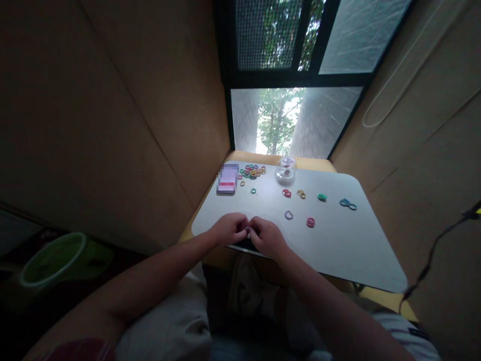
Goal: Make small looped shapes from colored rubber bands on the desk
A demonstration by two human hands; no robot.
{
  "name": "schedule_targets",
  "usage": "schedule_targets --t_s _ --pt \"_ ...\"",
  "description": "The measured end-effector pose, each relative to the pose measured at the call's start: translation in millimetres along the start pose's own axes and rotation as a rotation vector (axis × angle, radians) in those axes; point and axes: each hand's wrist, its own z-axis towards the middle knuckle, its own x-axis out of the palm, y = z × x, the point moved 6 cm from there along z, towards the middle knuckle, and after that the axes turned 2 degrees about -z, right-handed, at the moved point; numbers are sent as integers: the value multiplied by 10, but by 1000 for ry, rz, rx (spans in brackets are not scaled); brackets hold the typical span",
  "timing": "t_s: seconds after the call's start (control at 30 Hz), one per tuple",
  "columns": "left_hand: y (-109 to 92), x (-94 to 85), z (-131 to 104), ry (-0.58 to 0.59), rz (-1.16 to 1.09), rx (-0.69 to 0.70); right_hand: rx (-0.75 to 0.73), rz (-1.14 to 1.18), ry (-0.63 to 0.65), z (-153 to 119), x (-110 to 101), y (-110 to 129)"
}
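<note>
Red rings point(286, 193), yellow rings point(301, 194), green rings point(322, 197), blue rings point(344, 202) and pink rings point(310, 222) lie in small like-coloured groups on the smooth white surface point(353, 243); one purple ring point(287, 218) is bent out of round. At far left the heap point(252, 174) is mixed, so the grouping looks part done. Left hand point(233, 228) and right hand point(266, 234) meet at the near edge, fingertips pinched close; what they hold is too small to tell.

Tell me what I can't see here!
In the head view:
What the left hand and right hand may hold: they cover it.
Detail on the flat thing: blurred into blocks.
Heap of bands: too small and overlapping to count.
Top of the window: cut by the upper edge.
</note>
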Motion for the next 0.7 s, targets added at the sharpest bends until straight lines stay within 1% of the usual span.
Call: schedule_targets --t_s 0.7 --pt "8 -24 -39 -36 6 25 8 -36 -12 -4 7 19"
